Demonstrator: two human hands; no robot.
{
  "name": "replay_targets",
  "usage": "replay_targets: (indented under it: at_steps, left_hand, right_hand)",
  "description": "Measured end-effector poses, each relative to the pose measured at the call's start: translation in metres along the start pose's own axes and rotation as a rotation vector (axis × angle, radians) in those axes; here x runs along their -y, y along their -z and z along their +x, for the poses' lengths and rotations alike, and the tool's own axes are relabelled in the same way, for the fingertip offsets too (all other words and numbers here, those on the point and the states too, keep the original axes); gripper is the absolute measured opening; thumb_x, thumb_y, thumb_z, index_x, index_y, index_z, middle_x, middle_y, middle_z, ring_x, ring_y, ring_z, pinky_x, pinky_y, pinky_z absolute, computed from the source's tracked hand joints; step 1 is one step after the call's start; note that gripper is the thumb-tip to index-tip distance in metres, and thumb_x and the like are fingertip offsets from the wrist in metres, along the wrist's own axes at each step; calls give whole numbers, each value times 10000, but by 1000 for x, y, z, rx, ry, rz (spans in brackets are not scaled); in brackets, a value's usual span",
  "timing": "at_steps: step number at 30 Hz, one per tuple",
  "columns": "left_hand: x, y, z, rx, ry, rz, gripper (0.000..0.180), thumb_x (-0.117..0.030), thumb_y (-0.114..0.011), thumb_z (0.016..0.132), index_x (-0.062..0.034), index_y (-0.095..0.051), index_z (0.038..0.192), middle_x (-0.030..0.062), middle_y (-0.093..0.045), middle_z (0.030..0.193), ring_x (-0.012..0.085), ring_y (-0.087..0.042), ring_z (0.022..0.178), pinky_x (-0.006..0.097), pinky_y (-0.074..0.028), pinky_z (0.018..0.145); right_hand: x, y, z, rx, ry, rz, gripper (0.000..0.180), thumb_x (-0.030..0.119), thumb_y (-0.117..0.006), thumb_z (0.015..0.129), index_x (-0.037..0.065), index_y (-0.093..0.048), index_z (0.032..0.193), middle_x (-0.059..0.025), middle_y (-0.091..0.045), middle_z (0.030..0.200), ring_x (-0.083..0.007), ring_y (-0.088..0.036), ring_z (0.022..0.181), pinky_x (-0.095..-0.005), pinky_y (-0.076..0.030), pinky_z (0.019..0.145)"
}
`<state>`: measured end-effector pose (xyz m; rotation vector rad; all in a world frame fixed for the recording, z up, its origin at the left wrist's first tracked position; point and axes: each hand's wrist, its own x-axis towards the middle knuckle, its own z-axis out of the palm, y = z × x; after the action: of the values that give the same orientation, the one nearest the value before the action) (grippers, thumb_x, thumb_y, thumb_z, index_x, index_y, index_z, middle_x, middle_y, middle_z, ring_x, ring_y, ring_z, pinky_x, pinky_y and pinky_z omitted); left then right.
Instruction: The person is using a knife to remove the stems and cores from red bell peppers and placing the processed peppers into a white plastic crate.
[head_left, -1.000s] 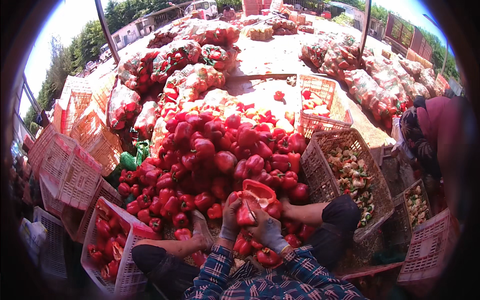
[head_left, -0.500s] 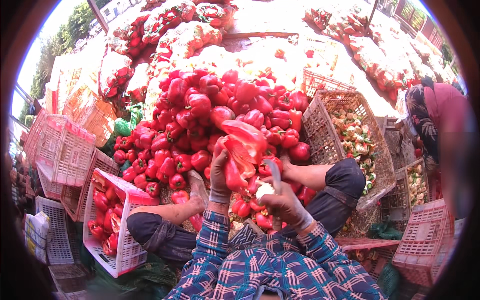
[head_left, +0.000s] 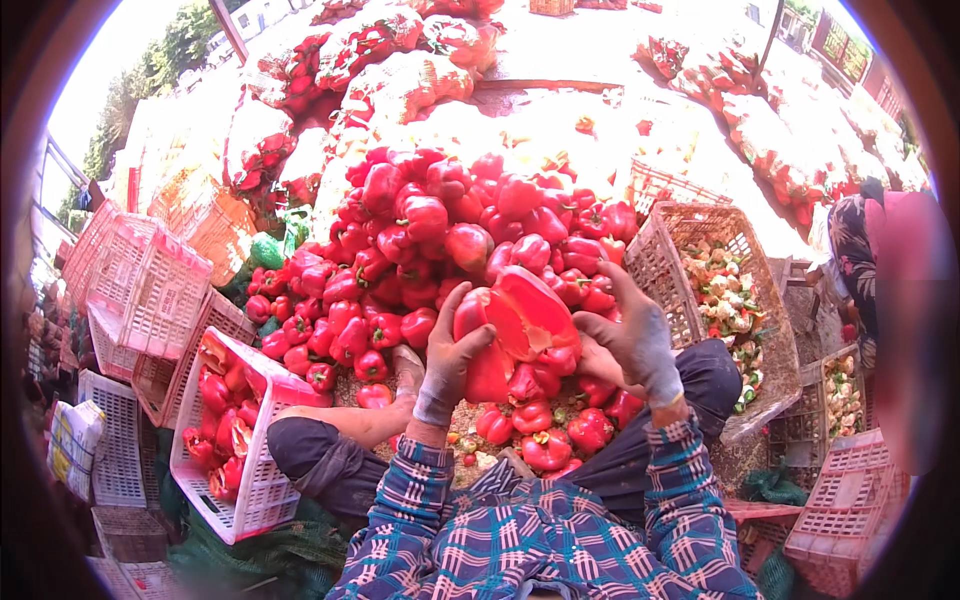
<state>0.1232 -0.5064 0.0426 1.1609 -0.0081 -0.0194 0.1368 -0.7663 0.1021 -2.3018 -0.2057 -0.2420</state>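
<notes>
My left hand point(head_left: 447, 362) is closed around the left side of a large red bell pepper point(head_left: 520, 325), which is cut open with its pale inner ribs showing. At the pepper's right edge is my right hand point(head_left: 640, 342), fingers spread, its thumb close to or touching the flesh. No knife shows in it. Just beyond rises a heap of whole red bell peppers point(head_left: 430, 225). Below my hands several more peppers point(head_left: 546, 450) lie between my legs. Both hands look to be in thin greyish gloves.
To the left, a pinkish-white crate point(head_left: 268, 490) on its side holds opened peppers. A brown crate point(head_left: 655, 275) on the right contains pepper cores point(head_left: 722, 300). Stacked crates point(head_left: 150, 280) stand at far left. Filled net sacks point(head_left: 385, 85) lie behind the heap. Another person point(head_left: 885, 270) is at far right.
The knife and pale core that were in my right hand no longer show there. That hand has opened and moved right and up. The pepper has turned, its opening now facing me more.
</notes>
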Motion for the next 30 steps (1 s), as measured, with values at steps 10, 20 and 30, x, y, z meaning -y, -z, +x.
replay_targets:
  at_steps: [10, 20, 30]
  left_hand:
    - [-8, 18, -12, -153, -80, -13, 623, -99, -693, 884, -43, -446, 1453, 110, -603, 1287, 164, -597, 1121, 311, -509, 955]
    - [-186, 130, -77, -522, -579, 246, 679, -20, -708, 848, -55, -418, 1462, 73, -538, 1319, 138, -550, 1134, 270, -511, 927]
    - [-310, 315, -262, -1512, -635, 1697, 695, -268, -751, 821, -71, -455, 1418, 186, -554, 1365, 340, -583, 1206, 416, -460, 1029]
  right_hand:
    - [28, -86, 13, 178, 52, 37, 341, 333, -693, 868, 72, -656, 1085, -185, -705, 878, -341, -705, 864, -433, -543, 764]
    - [50, -125, 14, 50, -110, 855, 369, 110, -623, 937, -45, -573, 1267, -116, -666, 1114, -190, -670, 939, -313, -550, 810]
    - [355, -268, 20, 629, 463, 560, 641, 426, -728, 830, 44, -532, 1306, -200, -714, 1048, -376, -691, 995, -460, -514, 874]
